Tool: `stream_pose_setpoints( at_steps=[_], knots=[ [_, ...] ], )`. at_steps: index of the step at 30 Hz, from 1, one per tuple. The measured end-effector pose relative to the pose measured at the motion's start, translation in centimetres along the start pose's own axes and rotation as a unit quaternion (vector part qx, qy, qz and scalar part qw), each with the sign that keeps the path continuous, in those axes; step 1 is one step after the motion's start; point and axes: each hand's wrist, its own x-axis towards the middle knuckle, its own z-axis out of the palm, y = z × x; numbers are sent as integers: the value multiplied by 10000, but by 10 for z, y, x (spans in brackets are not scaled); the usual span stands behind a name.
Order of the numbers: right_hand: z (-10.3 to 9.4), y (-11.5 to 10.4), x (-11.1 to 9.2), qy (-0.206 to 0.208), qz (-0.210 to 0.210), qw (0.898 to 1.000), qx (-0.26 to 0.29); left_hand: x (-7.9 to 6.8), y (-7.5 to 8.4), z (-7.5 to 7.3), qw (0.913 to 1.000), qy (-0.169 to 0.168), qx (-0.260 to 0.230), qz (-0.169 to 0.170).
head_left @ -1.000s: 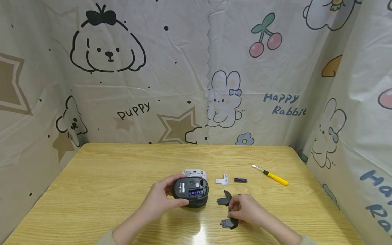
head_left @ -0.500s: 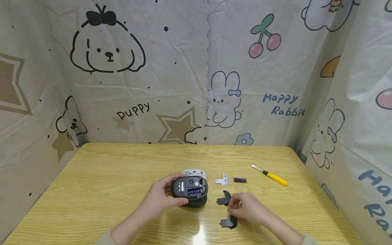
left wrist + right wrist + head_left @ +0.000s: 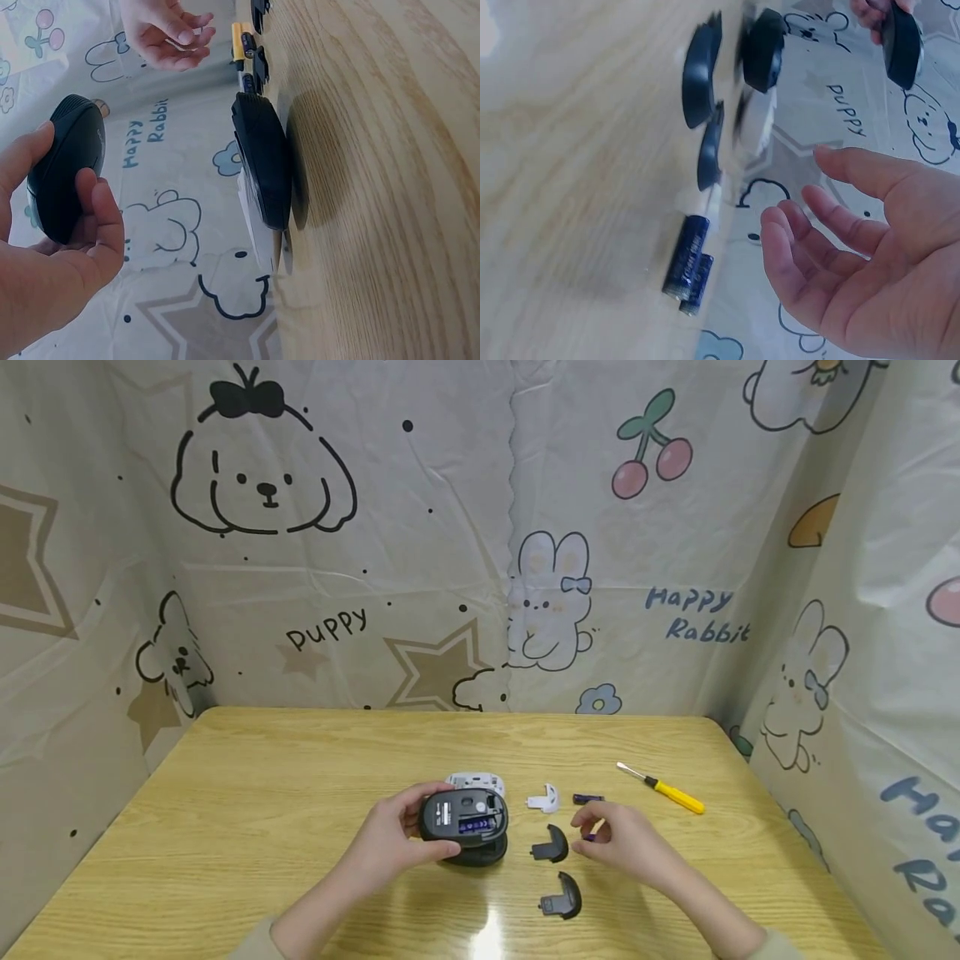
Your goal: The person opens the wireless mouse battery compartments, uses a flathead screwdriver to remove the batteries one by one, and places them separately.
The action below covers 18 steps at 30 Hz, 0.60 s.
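My left hand (image 3: 386, 839) grips a black computer mouse (image 3: 442, 820) above the table, underside facing up, with a purple-blue battery (image 3: 476, 825) in its open compartment. Below it lies a second black mouse (image 3: 264, 161), partly hidden in the head view. Off the table, my right hand (image 3: 877, 255) hovers with loosely bent fingers and nothing between them. Two blue batteries, one nearer (image 3: 685, 259) and one farther (image 3: 697, 285), lie beside it on the wood. To its left are two black battery covers, one near me (image 3: 572, 895) and one farther back (image 3: 557, 843).
A white mouse (image 3: 491, 782) lies behind the black ones. Its neighbour on the right is a white battery cover (image 3: 552, 798). Toward the back right rests a yellow-handled screwdriver (image 3: 678, 796). Patterned cloth (image 3: 420, 485) encloses the wooden table (image 3: 300, 760) at the back and sides.
My right hand has left the nearer black battery cover, which now lies fully visible, and has moved back and slightly right toward the batteries. The left hand holds the mouse almost unmoved.
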Motion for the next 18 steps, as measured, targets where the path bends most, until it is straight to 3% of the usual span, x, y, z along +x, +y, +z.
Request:
stream_pose_setpoints(
  at_steps=[7, 18],
  knots=[
    [-14, 1, 1, 358, 229, 9991, 83, 1, 1, -2, 9997, 100, 115, -179],
    [-35, 12, 2, 1106, -47, 9936, -230, 1, -1, -1, 10000, 66, -24, -15]
  ],
)
